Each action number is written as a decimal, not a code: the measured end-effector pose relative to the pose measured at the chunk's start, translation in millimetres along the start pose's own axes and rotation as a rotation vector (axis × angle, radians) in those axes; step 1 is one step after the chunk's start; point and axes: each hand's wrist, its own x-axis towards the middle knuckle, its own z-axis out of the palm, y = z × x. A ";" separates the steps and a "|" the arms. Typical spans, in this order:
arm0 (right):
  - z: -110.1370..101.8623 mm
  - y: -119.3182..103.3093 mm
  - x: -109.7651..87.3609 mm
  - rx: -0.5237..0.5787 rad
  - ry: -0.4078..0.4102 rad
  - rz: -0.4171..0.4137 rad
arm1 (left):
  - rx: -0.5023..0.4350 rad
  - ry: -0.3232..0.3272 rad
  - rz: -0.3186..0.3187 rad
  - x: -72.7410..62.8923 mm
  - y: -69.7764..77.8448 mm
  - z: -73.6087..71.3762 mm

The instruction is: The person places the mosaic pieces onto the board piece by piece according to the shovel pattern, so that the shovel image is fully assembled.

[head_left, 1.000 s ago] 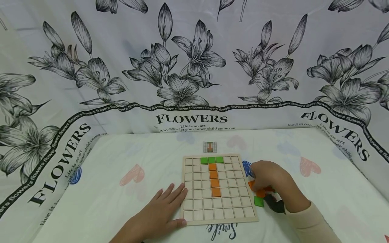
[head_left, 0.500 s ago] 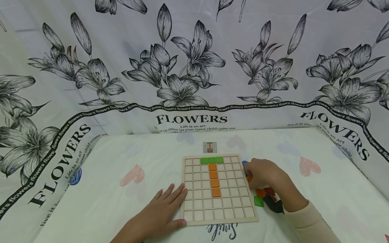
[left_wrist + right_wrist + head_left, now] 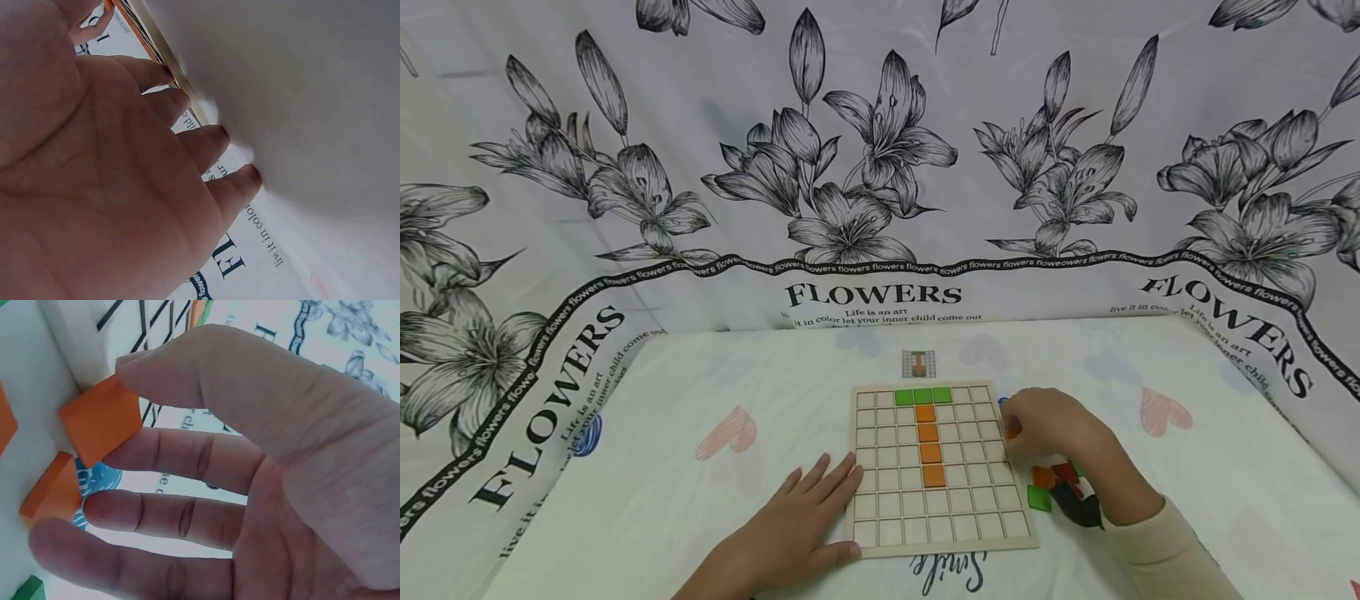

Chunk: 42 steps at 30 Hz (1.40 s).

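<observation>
- Grid board (image 3: 951, 502) lies on the cloth-covered surface (image 3: 640, 467), its near edge just beyond the printed word "Smile" (image 3: 947, 572).
- Left hand (image 3: 790, 525) lies flat with fingers spread and straight, fingertips at the board's left edge and thumb by its near left corner; it grips nothing.
- Beside the board's near right part lie a green tile (image 3: 1039, 497), an orange piece (image 3: 1042, 477) and a dark red tile (image 3: 1066, 472), close to the right wrist.
- Right hand (image 3: 1048, 425), farther along that side, pinches an orange tile (image 3: 103, 422) between thumb and index finger, with the other fingers extended below. Whether the pinched tile touches the board, I cannot tell.
- On the board, four orange squares (image 3: 928, 432) form a column in the middle, topped by three green squares (image 3: 922, 396) in the farthest row.
- Past the far edge sits a small picture card (image 3: 919, 363) showing a grid.
- Farthest back hangs a white backdrop (image 3: 872, 293) printed with lilies and "FLOWERS".
</observation>
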 end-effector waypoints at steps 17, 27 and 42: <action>4.1 -19.7 8.7 0.065 0.060 -0.140 | 0.010 0.015 0.016 -1.2 -0.5 2.2; 17.2 -48.7 6.6 -0.002 0.134 -0.355 | 0.017 0.005 0.005 -0.2 -1.3 2.8; 32.5 -63.6 10.7 -0.070 0.130 -0.412 | 0.018 0.015 0.008 -0.2 -1.6 2.7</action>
